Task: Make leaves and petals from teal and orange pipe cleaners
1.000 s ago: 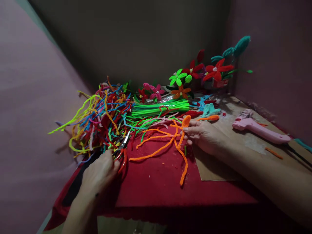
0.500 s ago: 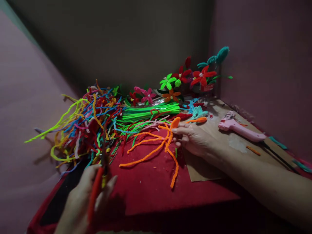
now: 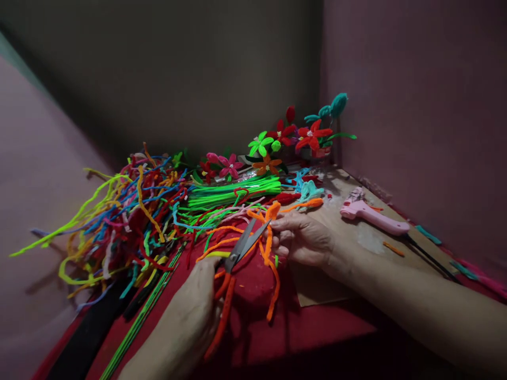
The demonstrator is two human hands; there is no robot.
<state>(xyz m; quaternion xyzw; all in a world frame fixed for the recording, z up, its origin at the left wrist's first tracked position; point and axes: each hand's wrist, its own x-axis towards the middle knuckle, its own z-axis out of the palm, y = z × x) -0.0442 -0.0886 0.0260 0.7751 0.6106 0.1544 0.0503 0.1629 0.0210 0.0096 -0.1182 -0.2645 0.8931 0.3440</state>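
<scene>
My left hand (image 3: 200, 301) is closed around the handles of a pair of scissors (image 3: 236, 256) with orange and yellow grips. The blades are parted and point up and to the right, against or very near the orange pipe cleaners. Between the thumb and fingers of my right hand (image 3: 303, 237) is a bunch of orange pipe cleaners (image 3: 268, 245), joined near the top with loose ends trailing down and left. Whether a strand lies between the blades I cannot tell.
A tangled heap of coloured pipe cleaners (image 3: 130, 211) lies at left, beside a bundle of green ones (image 3: 233, 191). Pipe-cleaner flowers (image 3: 312, 136) stand at the back. On the cardboard (image 3: 328, 285) at right rests a pink glue gun (image 3: 372, 215) with its black cord.
My left hand has brought the scissors right and up to the orange pipe cleaners, and the blades now show parted. The view has shifted slightly; my right hand keeps its hold.
</scene>
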